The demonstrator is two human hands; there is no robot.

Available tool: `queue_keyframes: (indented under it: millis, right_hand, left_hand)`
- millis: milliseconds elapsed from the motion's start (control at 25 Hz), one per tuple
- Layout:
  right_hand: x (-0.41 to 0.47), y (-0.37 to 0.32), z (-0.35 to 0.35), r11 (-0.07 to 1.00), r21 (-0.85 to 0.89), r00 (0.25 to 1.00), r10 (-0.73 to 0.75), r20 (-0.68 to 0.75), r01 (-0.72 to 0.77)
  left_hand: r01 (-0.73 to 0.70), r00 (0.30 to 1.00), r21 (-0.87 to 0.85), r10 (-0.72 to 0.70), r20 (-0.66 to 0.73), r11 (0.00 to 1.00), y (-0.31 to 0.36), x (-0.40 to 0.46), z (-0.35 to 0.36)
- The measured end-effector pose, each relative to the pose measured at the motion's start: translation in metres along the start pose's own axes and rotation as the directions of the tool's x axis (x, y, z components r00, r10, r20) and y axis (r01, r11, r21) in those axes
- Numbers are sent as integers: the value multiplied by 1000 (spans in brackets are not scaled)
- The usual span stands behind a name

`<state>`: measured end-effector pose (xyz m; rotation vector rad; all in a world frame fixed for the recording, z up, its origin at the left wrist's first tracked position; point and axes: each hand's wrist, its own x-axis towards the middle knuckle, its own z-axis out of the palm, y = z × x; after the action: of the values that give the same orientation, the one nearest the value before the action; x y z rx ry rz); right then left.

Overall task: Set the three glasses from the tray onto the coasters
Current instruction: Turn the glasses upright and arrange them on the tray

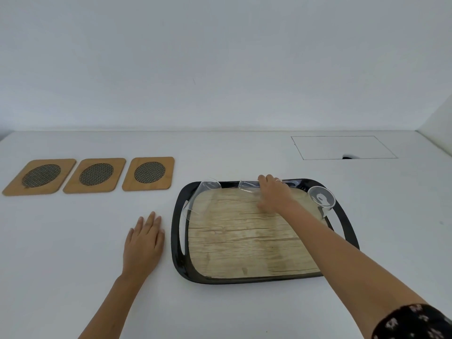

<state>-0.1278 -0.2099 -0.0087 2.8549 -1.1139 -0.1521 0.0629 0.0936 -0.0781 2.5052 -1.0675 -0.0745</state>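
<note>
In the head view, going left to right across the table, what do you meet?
Left coaster → middle coaster → right coaster → left glass → middle glass, under the right hand → right glass.

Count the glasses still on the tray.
3. Left glass at the tray's far-left corner, middle glass under the right hand, right glass at the far-right corner.
</note>
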Motion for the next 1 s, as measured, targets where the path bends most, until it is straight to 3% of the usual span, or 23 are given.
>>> queue_keyframes:
  millis: [80,160,280,400,600,840,920,1000]
  right_hand:
    - [-9,0,1,994,105,1000,31,1,-31]
    - [-22,-3,1,936,338,993,113,-30,-96]
    - [-48,-15,8,710,699,950,270,-158,-85]
    - [-74,-26,20,467,883,911,378,-163,-36]
    - [-99,-37,36,268,963,899,415,-140,26]
    - [-100,-42,38,264,963,897,411,-164,55]
    - [-95,-43,36,273,960,900,402,-168,57]
    - [-90,-39,29,284,955,893,404,-199,84]
  left_hand:
    - [-30,1000,84,29,5,996,-2,-4,3]
    - [-28,1000,99,26,14,995,-2,-5,3]
    - [-29,999,107,27,19,994,-1,-4,4]
    - [-33,999,117,31,19,993,0,-4,3]
    - [-37,999,113,36,10,993,-2,-3,4]
    - [-30,1000,59,30,2,998,-6,-4,3]
    - [60,996,-181,-70,-50,982,0,7,-8]
    - [142,964,-481,-231,-131,865,24,25,-30]
